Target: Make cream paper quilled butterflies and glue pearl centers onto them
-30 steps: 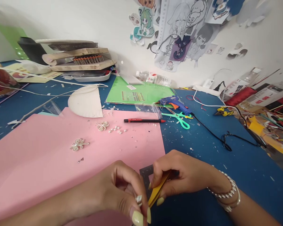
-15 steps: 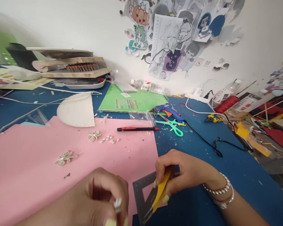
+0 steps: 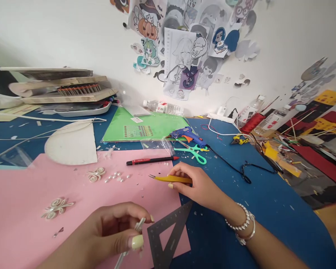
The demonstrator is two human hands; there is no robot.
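Yellow tweezers (image 3: 170,179) are pinched in my right hand (image 3: 201,186), their tips pointing left above the pink sheet. My left hand (image 3: 114,231) grips a small white cord piece (image 3: 140,224) between thumb and fingers; its full shape is partly hidden by the hand. Left of the tweezer tips lies a cluster of white pearl beads (image 3: 117,176). Two curled white cord ornaments, one behind (image 3: 95,174) and one nearer (image 3: 57,208), rest on the pink sheet (image 3: 19,216). Between my hands a dark triangular ruler (image 3: 154,243) lies flat.
A red and black pen (image 3: 152,160), green scissors (image 3: 194,152) and a blue glue gun (image 3: 187,133) lie beyond my right hand. A white rounded board (image 3: 72,145) overlaps the pink sheet. Stacked boards (image 3: 70,99) stand at back left, and a power strip (image 3: 222,118) at the back.
My right hand has lifted the tweezers away from over the ruler and swung their tips up and left toward the beads. My left hand has turned, showing more of the white cord piece.
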